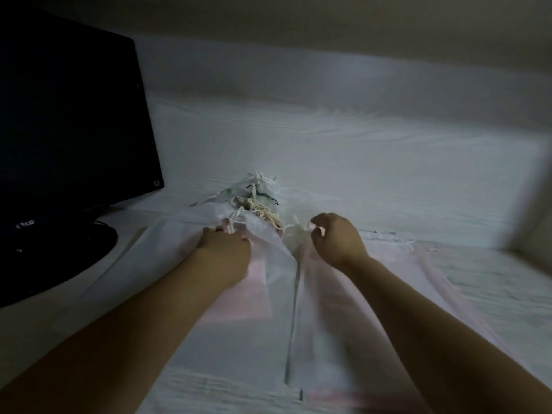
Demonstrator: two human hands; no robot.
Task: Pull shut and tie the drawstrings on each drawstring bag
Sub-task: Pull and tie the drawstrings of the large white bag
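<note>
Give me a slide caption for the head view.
Two hands, left hand and right hand, gather a white bag by its drawstrings.

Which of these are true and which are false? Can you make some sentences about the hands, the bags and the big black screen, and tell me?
1. The right hand pinches a white drawstring. True.
2. The monitor is switched on and shows a picture. False: its screen is dark.
3. The left hand rests on a white bag. True.
4. The pile of bags with tied strings lies nearer the person than the hands. False: it lies beyond them.
5. The monitor stands on the person's right. False: it stands on the left.
</note>
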